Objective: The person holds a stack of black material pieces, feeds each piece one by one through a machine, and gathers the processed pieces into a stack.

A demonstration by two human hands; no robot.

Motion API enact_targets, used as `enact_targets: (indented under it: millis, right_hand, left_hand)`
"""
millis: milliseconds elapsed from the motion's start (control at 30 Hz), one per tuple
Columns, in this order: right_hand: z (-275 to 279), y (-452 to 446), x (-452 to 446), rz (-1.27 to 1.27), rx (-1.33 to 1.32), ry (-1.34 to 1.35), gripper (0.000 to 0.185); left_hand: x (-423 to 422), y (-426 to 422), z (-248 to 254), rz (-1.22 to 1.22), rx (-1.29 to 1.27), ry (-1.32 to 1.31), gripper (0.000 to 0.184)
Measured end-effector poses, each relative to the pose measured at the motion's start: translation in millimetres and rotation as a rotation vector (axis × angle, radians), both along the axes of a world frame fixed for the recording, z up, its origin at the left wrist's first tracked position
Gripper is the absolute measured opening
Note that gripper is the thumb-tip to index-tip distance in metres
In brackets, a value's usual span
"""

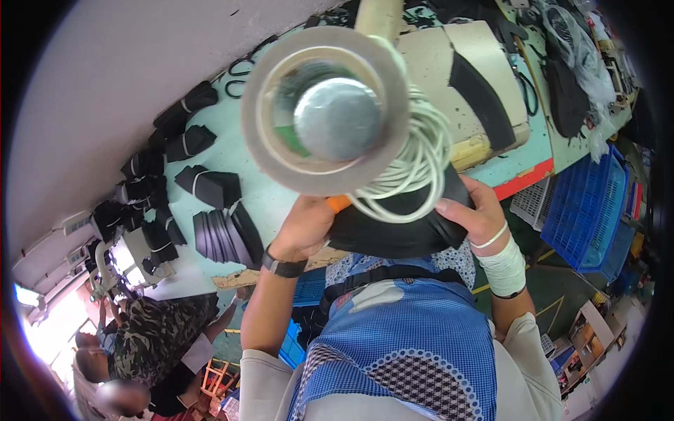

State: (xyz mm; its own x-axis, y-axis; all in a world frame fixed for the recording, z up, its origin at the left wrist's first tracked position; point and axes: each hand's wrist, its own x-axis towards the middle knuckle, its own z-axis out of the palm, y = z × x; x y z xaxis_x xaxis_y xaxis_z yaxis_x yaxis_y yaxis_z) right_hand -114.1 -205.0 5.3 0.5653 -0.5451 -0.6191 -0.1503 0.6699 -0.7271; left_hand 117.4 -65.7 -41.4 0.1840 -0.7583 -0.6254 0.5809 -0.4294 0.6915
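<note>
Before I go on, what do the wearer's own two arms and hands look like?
Left hand: no glove, a dark watch-like band at the wrist. Right hand: no glove, a thin white band at the wrist, then a thick white wrap with a narrow dark band at its lower edge. Both sleeves are pale, plain and short.

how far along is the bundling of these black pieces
Several banded bundles on the table look done. The left hand and right hand hold a black stack; white loops partly cover it, so its banding is unclear. A curved black piece lying unbundled may be left; the total isn't clear.
</note>
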Motion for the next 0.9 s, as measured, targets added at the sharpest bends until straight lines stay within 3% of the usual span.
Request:
enact_targets:
  millis: [33, 67, 167, 267, 300, 333, 400, 467, 533, 600, 700, 767, 867, 900]
  right_hand:
    - [1, 0, -1, 0.028, -0.042, -0.006, 0.042]
    - [4, -2, -2, 0.085, -0.101, 0.053, 0.041]
    - [21, -10, -9, 0.002, -0.531, 0.148, 0.038]
    - [5, -43, -10, 0.055, -1.644, 0.624, 0.051]
    - [-10, -52, -7, 0.177, -1.737, 0.834, 0.057]
    - [-32, -57, -5, 0.316, -1.705, 0.982, 0.056]
    - [-28, -40, -6, 0.336, -1.75, 0.959, 0.058]
    - [-2, -16, -7, 0.231, -1.683, 0.517, 0.056]
    - [22, 5, -9, 0.413, -0.752, 0.01, 0.056]
    - [6, 17, -13, 0.639, -0.089, -0.232, 0.054]
    - [3, 29, -20, 0.621, -0.106, -0.196, 0.048]
    - [-5, 30, -23, 0.584, -0.121, -0.22, 0.045]
    - [-8, 28, -18, 0.583, -0.186, -0.183, 0.039]
    - [-9, 26, -17, 0.603, -0.163, -0.16, 0.039]
  left_hand:
    - [1, 5, -3, -0.039, -0.021, -0.108, 0.034]
    - [1, 8, 0, -0.007, -0.008, -0.002, 0.031]
    - [1, 2, 26, -0.043, 0.025, -0.06, 0.031]
    - [-2, 3, 38, -0.191, 0.002, -0.091, 0.023]
    - [-2, 4, 38, -0.23, -0.002, -0.067, 0.023]
    - [-2, 6, 38, -0.266, -0.006, -0.046, 0.023]
    - [-3, 9, 44, -0.331, 0.029, -0.132, 0.025]
    - [-4, 12, 50, -0.318, -0.032, -0.14, 0.024]
    - [-5, 13, 51, -0.353, -0.124, -0.155, 0.023]
    - [-7, 12, 51, -0.352, -0.126, -0.132, 0.023]
    - [-9, 14, 50, -0.321, -0.057, -0.175, 0.026]
    - [-6, 24, 40, -0.104, -0.145, 0.155, 0.031]
    - [-17, 11, 59, -0.067, -0.133, 0.249, 0.036]
    - [-13, 13, 55, -0.161, -0.064, 0.127, 0.036]
